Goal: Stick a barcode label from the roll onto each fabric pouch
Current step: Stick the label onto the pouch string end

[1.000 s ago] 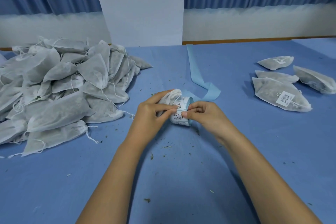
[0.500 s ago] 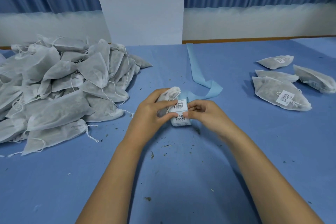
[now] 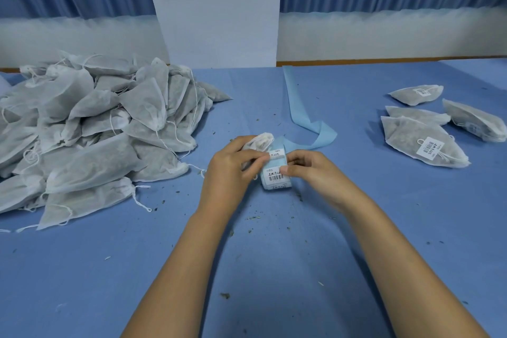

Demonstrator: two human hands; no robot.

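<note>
My left hand grips a grey fabric pouch and pinches a white barcode label between thumb and forefinger, lifted off the roll. My right hand holds the label roll, light blue backing with white barcode labels, thumb on its front. Both hands meet at the table's centre. A large heap of unlabelled pouches lies on the left. Several labelled pouches lie on the right.
A long strip of spent light-blue backing paper trails from the roll toward the table's back edge. Small bits of dried herb are scattered over the blue table cover. A white pillar and blue curtains stand behind.
The label has peeled further off the roll in my left fingers; the roll turned so that another label faces up. Both hands stay at the same spot.
</note>
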